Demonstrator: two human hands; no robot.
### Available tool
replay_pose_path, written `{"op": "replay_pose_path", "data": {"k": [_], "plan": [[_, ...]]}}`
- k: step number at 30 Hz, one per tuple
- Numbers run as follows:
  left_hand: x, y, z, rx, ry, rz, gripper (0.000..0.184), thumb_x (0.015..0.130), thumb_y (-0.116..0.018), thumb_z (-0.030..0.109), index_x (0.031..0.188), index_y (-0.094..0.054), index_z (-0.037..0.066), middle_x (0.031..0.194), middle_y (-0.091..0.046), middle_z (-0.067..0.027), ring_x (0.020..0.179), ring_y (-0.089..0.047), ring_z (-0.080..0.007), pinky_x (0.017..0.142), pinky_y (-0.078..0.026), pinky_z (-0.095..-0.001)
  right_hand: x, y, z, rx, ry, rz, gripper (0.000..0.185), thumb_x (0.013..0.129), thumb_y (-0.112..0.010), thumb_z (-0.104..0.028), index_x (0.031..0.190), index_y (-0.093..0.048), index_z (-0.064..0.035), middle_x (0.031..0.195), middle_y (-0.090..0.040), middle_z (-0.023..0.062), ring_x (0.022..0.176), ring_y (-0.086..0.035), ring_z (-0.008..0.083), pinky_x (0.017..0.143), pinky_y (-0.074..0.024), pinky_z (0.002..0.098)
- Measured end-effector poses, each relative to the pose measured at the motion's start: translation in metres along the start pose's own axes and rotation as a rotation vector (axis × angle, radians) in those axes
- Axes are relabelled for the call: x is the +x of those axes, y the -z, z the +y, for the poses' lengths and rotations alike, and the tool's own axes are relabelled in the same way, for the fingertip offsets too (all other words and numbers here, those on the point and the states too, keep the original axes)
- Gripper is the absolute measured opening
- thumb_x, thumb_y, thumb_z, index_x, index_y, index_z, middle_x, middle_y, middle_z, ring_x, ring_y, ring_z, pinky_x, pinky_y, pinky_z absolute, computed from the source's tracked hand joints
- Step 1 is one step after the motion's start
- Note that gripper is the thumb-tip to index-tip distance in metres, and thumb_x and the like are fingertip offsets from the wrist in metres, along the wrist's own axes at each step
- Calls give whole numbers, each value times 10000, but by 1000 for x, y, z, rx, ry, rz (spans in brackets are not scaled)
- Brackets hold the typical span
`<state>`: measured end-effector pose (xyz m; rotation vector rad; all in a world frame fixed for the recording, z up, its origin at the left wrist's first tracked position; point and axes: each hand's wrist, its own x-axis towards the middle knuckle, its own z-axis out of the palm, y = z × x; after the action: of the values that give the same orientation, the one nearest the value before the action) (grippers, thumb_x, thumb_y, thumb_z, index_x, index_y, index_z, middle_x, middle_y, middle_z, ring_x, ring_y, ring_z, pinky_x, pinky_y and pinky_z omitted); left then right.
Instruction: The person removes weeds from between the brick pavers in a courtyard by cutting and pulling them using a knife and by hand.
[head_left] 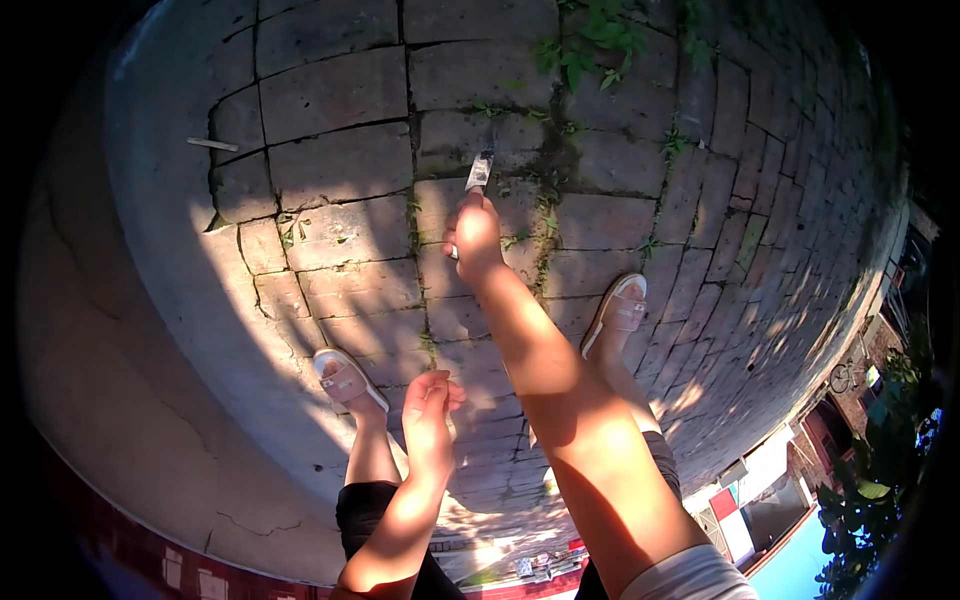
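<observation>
My right hand (474, 235) is wrapped round a scraper (480, 171) with a short, flat metal blade. The blade points away from me, its dirt-darkened tip low over or touching a dark, damp patch of paving (485, 135); I cannot tell which. Most of the handle is hidden in my fist, and only its pale end shows below. Closer to my body, my left hand (430, 412) hangs between my feet with loosely bent fingers. Nothing visible is in it.
Weeds (600, 45) grow from the joints of the brick paving (335, 165). A pale strip (212, 143) lies at the left beside a concrete edge (165, 190). My sandalled feet (350, 380) stand apart. A bicycle (843, 377) is far off at the right.
</observation>
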<state>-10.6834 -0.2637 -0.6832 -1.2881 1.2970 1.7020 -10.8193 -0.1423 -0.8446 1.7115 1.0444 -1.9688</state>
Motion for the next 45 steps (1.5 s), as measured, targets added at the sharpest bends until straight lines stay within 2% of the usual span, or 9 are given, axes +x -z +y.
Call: {"op": "replay_pose_path", "data": {"k": [20,23,28,30,31,33,36,41,45], "plan": [[1,-12,-7,51,35,8,137,910,-461,94,996,-540,22,799,-573,-29,736,-503,-104,713,-401,-231,-11,23,6,-317,-2,-48,291,945,-317,-363,873,-409,-97,587,-363,-6,446,-358,102,378,-322,284],[2,-8,-5,64,29,15,140,910,-459,94,1000,-539,22,800,-574,-28,736,-502,-100,711,-400,-228,-2,20,3,-181,24,65,397,941,-330,-400,875,-434,-23,654,-511,108,452,-485,252,419,-409,367],[10,-1,-16,75,34,47,143,910,-459,100,1004,-539,28,800,-577,-22,731,-501,-90,696,-396,-222,-10,7,22,-581,21,-161,405,928,-354,-388,961,-483,-6,719,-575,139,593,-561,300,484,-448,406],[14,4,-22,125,1,34,129,917,-463,120,1000,-533,50,793,-576,-18,720,-514,-88,685,-392,-214,-16,26,28,-592,6,-192,346,925,-377,-370,975,-463,-38,682,-514,89,534,-475,213,449,-397,347],[15,4,-25,152,-12,28,123,921,-465,130,998,-530,61,790,-575,-15,715,-520,-87,680,-390,-210,-29,42,18,-478,-52,-153,293,925,-392,-358,966,-435,-71,630,-443,34,445,-380,116,400,-340,282],[21,6,-40,208,-32,62,114,903,-491,119,978,-537,46,782,-567,-9,702,-509,-79,666,-391,-210,-63,79,-12,-347,-124,-106,260,923,-401,-323,966,-437,-69,616,-438,24,441,-377,110,390,-340,282],[17,20,-81,237,-36,99,116,864,-547,100,932,-544,7,751,-541,-6,682,-497,-78,650,-408,-217,-88,145,-40,-466,-110,11,183,911,-407,-249,955,-436,-74,587,-440,11,426,-389,110,366,-335,285],[-41,-111,-25,514,-41,153,123,887,-554,150,913,-579,33,719,-533,19,655,-480,-64,619,-388,-195,-64,291,-20,-606,265,27,153,896,-426,-217,901,-441,-64,584,-464,33,420,-420,128,360,-339,293],[-24,-232,57,613,-405,81,154,894,-562,182,871,-601,35,671,-520,41,619,-450,-46,570,-369,-197,-104,324,-39,-656,526,-113,148,899,-415,-176,873,-449,-35,575,-461,52,414,-417,146,357,-335,294]]}}
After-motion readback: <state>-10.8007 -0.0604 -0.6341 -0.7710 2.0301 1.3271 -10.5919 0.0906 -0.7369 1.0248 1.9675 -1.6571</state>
